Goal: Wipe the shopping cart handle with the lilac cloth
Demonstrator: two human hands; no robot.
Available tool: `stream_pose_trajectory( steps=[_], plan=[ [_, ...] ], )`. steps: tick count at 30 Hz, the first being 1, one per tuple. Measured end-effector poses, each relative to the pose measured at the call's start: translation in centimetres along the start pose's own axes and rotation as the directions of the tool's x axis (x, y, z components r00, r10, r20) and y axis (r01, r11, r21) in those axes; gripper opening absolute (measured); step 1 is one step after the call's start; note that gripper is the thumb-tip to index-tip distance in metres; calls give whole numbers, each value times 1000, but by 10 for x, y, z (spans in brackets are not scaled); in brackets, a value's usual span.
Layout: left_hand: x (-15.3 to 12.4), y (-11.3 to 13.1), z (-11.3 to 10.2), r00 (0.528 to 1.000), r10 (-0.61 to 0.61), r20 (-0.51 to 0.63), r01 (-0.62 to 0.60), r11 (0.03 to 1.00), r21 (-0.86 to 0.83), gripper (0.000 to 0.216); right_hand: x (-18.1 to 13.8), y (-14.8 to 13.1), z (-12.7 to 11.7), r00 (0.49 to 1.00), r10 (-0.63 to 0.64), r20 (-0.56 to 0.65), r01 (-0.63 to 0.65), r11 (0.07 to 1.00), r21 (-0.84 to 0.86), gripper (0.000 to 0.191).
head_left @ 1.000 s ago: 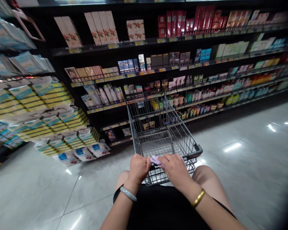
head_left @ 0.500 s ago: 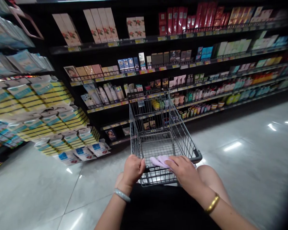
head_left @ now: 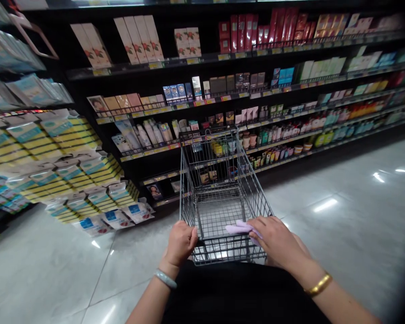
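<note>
A wire shopping cart [head_left: 220, 211] stands before me with its near end toward my body; no goods show in its basket. At the left end of its handle, my left hand [head_left: 181, 243] is closed round the bar. My right hand [head_left: 276, 240] is closed on a light purple cloth [head_left: 240, 227] and presses it against the right part of the handle. Part of the cloth sticks out to the left past the fingers. The handle under the right palm is hidden.
Long shelves [head_left: 202, 105] of boxes, bottles and tubes run behind the cart. Yellow-striped packs [head_left: 64, 168] hang on a rack at the left, low to the floor. Shiny grey floor [head_left: 327, 225] stretches out at the right.
My right hand has slid to the right along the handle, taking the cloth with it. My left hand stays on the bar. The view has shifted slightly.
</note>
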State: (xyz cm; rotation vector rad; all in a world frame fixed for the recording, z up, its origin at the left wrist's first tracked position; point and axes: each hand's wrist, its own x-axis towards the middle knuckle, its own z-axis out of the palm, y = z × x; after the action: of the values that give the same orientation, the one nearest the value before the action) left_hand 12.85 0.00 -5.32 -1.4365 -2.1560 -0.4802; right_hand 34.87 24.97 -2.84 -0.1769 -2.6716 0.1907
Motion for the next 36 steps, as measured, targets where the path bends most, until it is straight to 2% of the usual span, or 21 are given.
stream_pose_trajectory(
  steps=[6,8,11,12,14,16,19,22,25,30,36],
  plan=[
    [-6,-10,-1,996,13,-83,-15,1000,-20,41,0,-31,9,999,-40,27,40,999,21,20],
    [-6,-15,-5,997,32,-71,-34,999,-18,41,4,-42,15,998,-58,23,58,998,24,24],
    [-4,-15,-18,999,52,9,-52,998,21,40,8,-45,15,996,-75,57,68,992,107,28],
    [-3,-11,-23,999,31,36,-33,998,46,39,8,-42,12,994,-75,80,62,987,148,27],
    [-2,7,-31,993,-111,34,107,989,103,34,6,-34,5,992,-57,116,33,978,205,23],
    [-1,35,-34,978,-203,44,202,979,34,26,2,-28,1,993,-9,118,-14,982,189,21],
    [0,75,-27,964,-251,85,260,959,-111,19,-5,-30,5,996,58,74,-65,993,99,24],
    [-1,93,-17,949,-296,107,308,942,-133,21,-10,-42,13,997,52,51,-55,996,66,26],
    [-7,87,-15,946,-306,110,319,939,-130,28,-14,-56,17,998,28,50,-31,998,56,24],
    [-20,74,-25,949,-287,130,304,942,-142,27,-23,-75,21,1000,10,-2,-10,999,34,27],
    [-21,63,-24,955,-254,153,278,946,-165,27,-25,-66,15,997,-73,-6,73,992,106,27]
  ],
)
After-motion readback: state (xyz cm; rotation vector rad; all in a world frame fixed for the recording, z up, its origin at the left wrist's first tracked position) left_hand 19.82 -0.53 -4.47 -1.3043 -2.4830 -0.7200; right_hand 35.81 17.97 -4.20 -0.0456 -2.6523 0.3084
